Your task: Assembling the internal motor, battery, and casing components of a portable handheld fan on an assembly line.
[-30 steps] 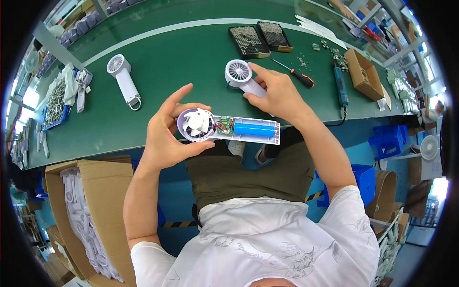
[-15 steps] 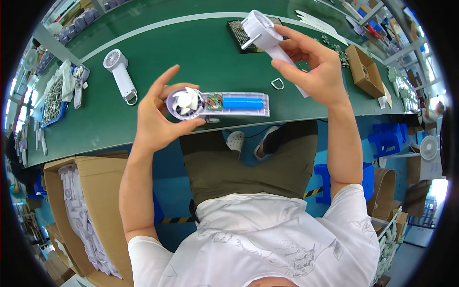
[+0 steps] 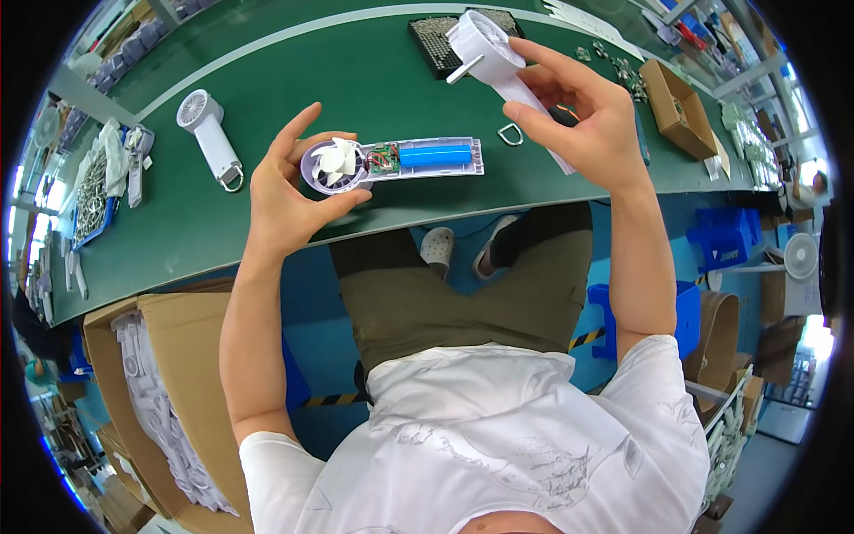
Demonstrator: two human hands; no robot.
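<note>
My left hand (image 3: 298, 182) grips the round end of an opened handheld fan half (image 3: 463, 172), thumb below and fingers above. Inside it show a white fan blade (image 3: 335, 161), a small green circuit board with red wires, and a blue cylindrical battery (image 3: 435, 156). My right hand (image 3: 583, 120) holds a white fan cover half (image 3: 485, 49) by its handle, raised higher and to the right, with a thin stalk sticking out of its round head. On the table between the hands, nearer the right, lies a metal D-shaped ring (image 3: 510, 134).
An assembled white handheld fan (image 3: 212, 138) lies on the green table (image 3: 267, 80) at left. Behind the right hand are a black tray of small parts (image 3: 433, 46) and a dark tool. A cardboard box (image 3: 678, 120) stands at right; a carton of white parts (image 3: 182, 405) is at lower left.
The opened fan half has moved slightly left and away from me with my left hand. My right hand keeps the cover half, shifted only a little. The view has shifted slightly.
</note>
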